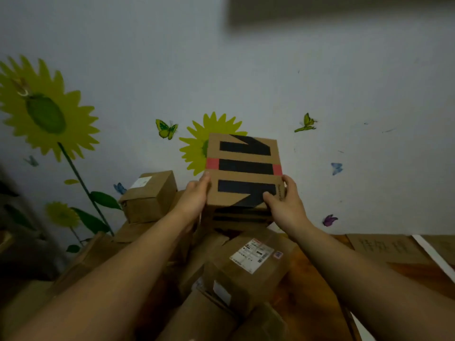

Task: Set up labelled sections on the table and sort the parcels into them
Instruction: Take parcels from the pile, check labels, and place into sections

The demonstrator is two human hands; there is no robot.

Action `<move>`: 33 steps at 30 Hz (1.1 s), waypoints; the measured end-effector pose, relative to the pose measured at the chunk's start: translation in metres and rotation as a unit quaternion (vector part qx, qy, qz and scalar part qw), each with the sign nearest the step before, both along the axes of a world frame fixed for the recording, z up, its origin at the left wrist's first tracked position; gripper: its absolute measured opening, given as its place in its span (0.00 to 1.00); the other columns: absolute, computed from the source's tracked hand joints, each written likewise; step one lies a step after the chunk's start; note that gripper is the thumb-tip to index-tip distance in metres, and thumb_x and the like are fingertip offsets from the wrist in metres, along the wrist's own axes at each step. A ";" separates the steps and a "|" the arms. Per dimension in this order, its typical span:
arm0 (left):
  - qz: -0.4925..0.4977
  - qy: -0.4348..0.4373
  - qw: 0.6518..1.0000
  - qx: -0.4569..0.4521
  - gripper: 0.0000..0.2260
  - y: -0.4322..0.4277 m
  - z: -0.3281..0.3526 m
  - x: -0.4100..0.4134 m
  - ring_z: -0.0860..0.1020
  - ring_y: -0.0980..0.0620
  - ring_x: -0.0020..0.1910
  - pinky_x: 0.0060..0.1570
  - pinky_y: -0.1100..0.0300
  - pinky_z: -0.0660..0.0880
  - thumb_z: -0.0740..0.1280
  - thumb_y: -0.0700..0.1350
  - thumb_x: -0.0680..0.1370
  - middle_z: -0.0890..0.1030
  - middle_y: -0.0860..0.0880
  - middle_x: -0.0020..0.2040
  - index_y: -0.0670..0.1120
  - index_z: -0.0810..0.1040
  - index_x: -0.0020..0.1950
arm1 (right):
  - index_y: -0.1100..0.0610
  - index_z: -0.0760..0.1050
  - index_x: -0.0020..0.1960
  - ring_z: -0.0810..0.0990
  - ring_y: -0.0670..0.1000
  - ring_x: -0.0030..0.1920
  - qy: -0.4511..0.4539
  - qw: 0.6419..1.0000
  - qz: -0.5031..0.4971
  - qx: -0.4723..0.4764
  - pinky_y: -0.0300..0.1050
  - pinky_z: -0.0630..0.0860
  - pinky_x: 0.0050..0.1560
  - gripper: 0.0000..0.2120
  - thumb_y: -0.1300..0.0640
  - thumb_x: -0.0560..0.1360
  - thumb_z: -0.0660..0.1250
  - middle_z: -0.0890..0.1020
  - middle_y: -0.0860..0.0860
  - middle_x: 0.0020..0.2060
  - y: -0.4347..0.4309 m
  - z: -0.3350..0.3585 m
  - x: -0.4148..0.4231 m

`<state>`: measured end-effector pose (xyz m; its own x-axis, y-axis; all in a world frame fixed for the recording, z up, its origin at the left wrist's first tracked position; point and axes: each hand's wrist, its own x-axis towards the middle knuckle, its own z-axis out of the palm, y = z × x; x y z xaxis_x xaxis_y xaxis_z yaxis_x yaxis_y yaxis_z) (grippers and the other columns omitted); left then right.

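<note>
A brown cardboard parcel (pixel 243 169) with black bars and a red stripe is held up against the wall, above a heap of other parcels. My left hand (pixel 194 196) grips its left edge, thumb on the top face. My right hand (pixel 283 198) grips its right near corner, thumb on the black print. Below it lies a taped parcel with a white shipping label (pixel 251 257). A smaller box with a white label (pixel 150 195) sits at the left of the heap. A flat cardboard sheet with handwritten characters (pixel 384 247) lies on the wooden table (pixel 307 279) at the right.
Several more brown parcels (pixel 209 313) are piled at the near edge and left side of the table. The wall behind (pixel 246 82) carries sunflower and butterfly stickers. A white strip (pixel 433 254) lies beside the cardboard sheet at the far right.
</note>
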<state>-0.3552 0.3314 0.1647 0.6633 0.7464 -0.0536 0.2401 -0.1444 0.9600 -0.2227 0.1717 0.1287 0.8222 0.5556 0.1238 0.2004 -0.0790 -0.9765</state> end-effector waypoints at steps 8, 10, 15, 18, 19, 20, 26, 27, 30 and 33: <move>-0.023 -0.059 0.998 -0.004 0.20 -0.038 0.008 -0.085 0.75 0.49 0.57 0.54 0.55 0.71 0.66 0.43 0.78 0.76 0.48 0.58 0.48 0.66 0.69 | 0.49 0.64 0.66 0.74 0.51 0.57 -0.091 0.995 -0.010 -0.025 0.48 0.76 0.55 0.27 0.51 0.72 0.72 0.70 0.51 0.61 -0.039 0.030 -0.077; -0.032 -0.072 0.997 -0.011 0.24 -0.049 0.005 -0.110 0.74 0.50 0.56 0.54 0.56 0.71 0.68 0.37 0.76 0.75 0.47 0.60 0.47 0.64 0.69 | 0.51 0.66 0.61 0.74 0.50 0.56 -0.033 0.999 -0.041 -0.007 0.45 0.73 0.52 0.20 0.41 0.75 0.64 0.73 0.51 0.57 -0.050 0.034 -0.101; -0.097 -0.058 0.994 0.006 0.37 -0.070 -0.012 -0.166 0.73 0.52 0.58 0.55 0.58 0.71 0.68 0.28 0.72 0.72 0.47 0.64 0.49 0.55 0.75 | 0.43 0.69 0.63 0.73 0.55 0.61 0.163 0.985 -0.027 0.058 0.61 0.69 0.64 0.27 0.29 0.76 0.44 0.76 0.51 0.58 -0.081 0.035 -0.148; -0.087 -0.042 0.993 -0.063 0.14 -0.088 -0.014 -0.192 0.78 0.54 0.48 0.46 0.58 0.74 0.63 0.46 0.79 0.78 0.49 0.56 0.51 0.68 0.64 | 0.50 0.72 0.66 0.75 0.59 0.60 0.207 0.978 -0.037 0.010 0.63 0.69 0.65 0.37 0.26 0.72 0.47 0.78 0.54 0.59 -0.105 0.032 -0.163; -0.075 -0.047 0.991 -0.098 0.13 -0.093 -0.012 -0.196 0.78 0.55 0.42 0.42 0.57 0.73 0.59 0.56 0.80 0.81 0.49 0.48 0.49 0.72 0.58 | 0.51 0.73 0.65 0.75 0.58 0.60 0.187 0.982 -0.037 -0.020 0.63 0.70 0.64 0.36 0.26 0.72 0.52 0.78 0.53 0.58 -0.114 0.032 -0.168; -0.058 -0.056 0.988 -0.130 0.20 -0.096 -0.011 -0.198 0.77 0.55 0.37 0.41 0.57 0.72 0.54 0.63 0.78 0.79 0.49 0.40 0.49 0.74 0.52 | 0.52 0.73 0.63 0.75 0.57 0.58 0.161 0.986 -0.028 -0.038 0.62 0.71 0.63 0.32 0.29 0.72 0.56 0.79 0.52 0.57 -0.122 0.033 -0.173; -0.079 0.038 0.995 -0.047 0.21 -0.125 0.010 -0.203 0.76 0.45 0.56 0.55 0.47 0.75 0.62 0.53 0.79 0.77 0.46 0.58 0.49 0.67 0.70 | 0.49 0.67 0.68 0.76 0.52 0.53 0.088 0.995 0.028 -0.038 0.48 0.76 0.46 0.17 0.53 0.80 0.60 0.75 0.51 0.54 -0.165 0.046 -0.187; -0.077 0.047 0.995 -0.038 0.19 -0.133 0.013 -0.203 0.77 0.47 0.54 0.50 0.50 0.76 0.63 0.48 0.79 0.78 0.46 0.56 0.47 0.68 0.68 | 0.47 0.66 0.69 0.75 0.51 0.53 0.076 0.996 0.038 -0.036 0.47 0.76 0.44 0.17 0.54 0.80 0.60 0.75 0.50 0.55 -0.173 0.049 -0.186; -0.065 0.038 0.995 -0.060 0.17 -0.168 0.021 -0.195 0.79 0.49 0.47 0.39 0.55 0.77 0.64 0.44 0.79 0.79 0.47 0.51 0.45 0.69 0.67 | 0.43 0.61 0.73 0.72 0.52 0.63 0.023 0.996 0.071 -0.048 0.55 0.74 0.60 0.20 0.45 0.81 0.55 0.72 0.48 0.64 -0.196 0.058 -0.183; -0.051 0.010 0.996 -0.069 0.26 -0.207 0.017 -0.183 0.77 0.49 0.49 0.43 0.52 0.78 0.66 0.48 0.77 0.76 0.49 0.54 0.50 0.60 0.72 | 0.41 0.63 0.73 0.69 0.52 0.68 -0.043 0.996 0.048 -0.056 0.54 0.70 0.67 0.20 0.42 0.82 0.48 0.70 0.48 0.69 -0.221 0.059 -0.178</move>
